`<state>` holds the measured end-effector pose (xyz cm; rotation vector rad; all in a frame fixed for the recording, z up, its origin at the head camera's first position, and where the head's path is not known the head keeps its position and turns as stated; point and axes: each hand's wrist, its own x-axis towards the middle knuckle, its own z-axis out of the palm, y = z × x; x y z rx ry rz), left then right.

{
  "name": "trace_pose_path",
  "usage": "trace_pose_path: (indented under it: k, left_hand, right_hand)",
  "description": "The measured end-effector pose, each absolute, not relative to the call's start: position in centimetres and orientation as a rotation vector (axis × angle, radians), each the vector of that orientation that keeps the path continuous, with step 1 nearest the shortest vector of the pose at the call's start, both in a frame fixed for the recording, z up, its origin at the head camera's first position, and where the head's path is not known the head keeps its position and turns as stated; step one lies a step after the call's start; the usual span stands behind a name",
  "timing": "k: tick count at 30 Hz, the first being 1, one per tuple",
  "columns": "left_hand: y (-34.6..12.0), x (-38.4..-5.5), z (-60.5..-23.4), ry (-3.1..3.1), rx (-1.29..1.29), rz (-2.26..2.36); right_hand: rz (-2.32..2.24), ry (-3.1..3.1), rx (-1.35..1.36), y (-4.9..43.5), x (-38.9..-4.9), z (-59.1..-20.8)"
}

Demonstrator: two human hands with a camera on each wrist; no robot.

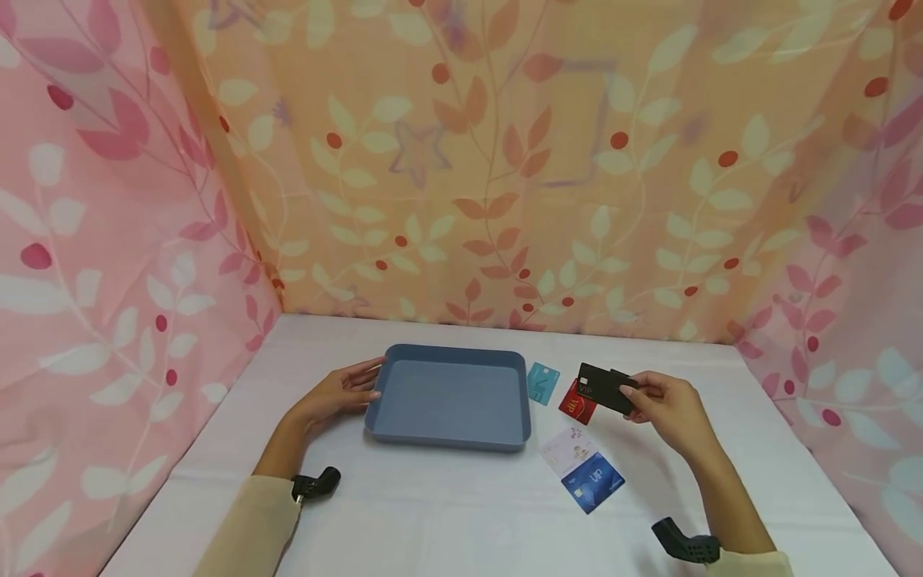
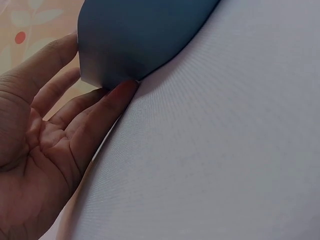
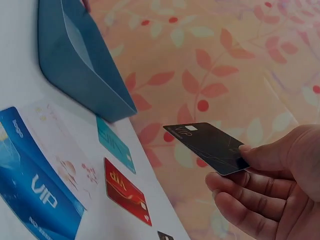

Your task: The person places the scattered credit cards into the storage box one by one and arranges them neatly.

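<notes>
My right hand (image 1: 667, 405) pinches a black VIP card (image 3: 207, 145) between thumb and fingers, held above the table. A second dark card (image 3: 165, 236) shows only partly, lying on the table beyond it. Below and left of the held card lies a red VIP card (image 3: 127, 191), with a teal card (image 1: 542, 383) closer to the tray. Nearer the front, a blue VIP card (image 1: 593, 482) lies beside a pale pink flowered card (image 1: 570, 450). My left hand (image 1: 339, 393) touches the left side of a blue-grey tray (image 1: 447, 443), its fingers fairly straight against the outer wall.
A white cloth (image 1: 447, 513) covers the table. Patterned leaf curtains (image 1: 490, 160) rise behind it and at both sides. Black camera mounts (image 1: 317, 483) sit on both wrists.
</notes>
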<state>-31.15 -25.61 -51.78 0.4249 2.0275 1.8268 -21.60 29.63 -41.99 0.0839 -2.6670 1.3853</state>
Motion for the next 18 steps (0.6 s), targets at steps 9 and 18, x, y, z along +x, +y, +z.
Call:
trace_pose_path:
  k: [9, 18]
  left_hand:
    - [-25.6, -31.3, -51.8, 2.043, 0.39, 1.824]
    - [-25.6, -31.3, -51.9, 2.035, 0.391, 1.828]
  right_hand:
    - [1.519, -2.699, 0.138, 26.9, -22.1, -42.0]
    - [1.744, -2.681, 0.165, 24.2, -23.4, -41.8]
